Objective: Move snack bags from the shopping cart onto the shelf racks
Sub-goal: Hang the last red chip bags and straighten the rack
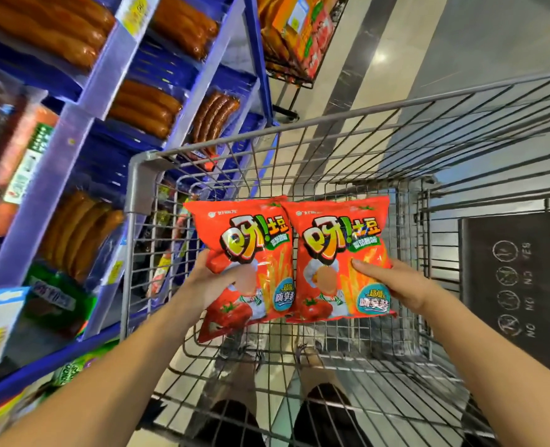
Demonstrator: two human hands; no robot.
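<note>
Two red snack bags with fries and tomatoes printed on them are held up side by side over the wire shopping cart (131, 195). My left hand (212, 279) grips the left snack bag (247, 240) at its lower left edge. My right hand (399, 282) grips the right snack bag (338, 240) at its lower right edge, thumb on the front. The two bags overlap slightly in the middle. The blue shelf rack (83, 124) stands to the left of the cart, filled with sausage packs.
The cart's black child-seat flap (512, 279) with pictograms is at the right. A second wire rack with orange boxes (299, 37) stands farther up the aisle. Tiled floor runs to the right. My legs and shoes show through the cart's bottom grid.
</note>
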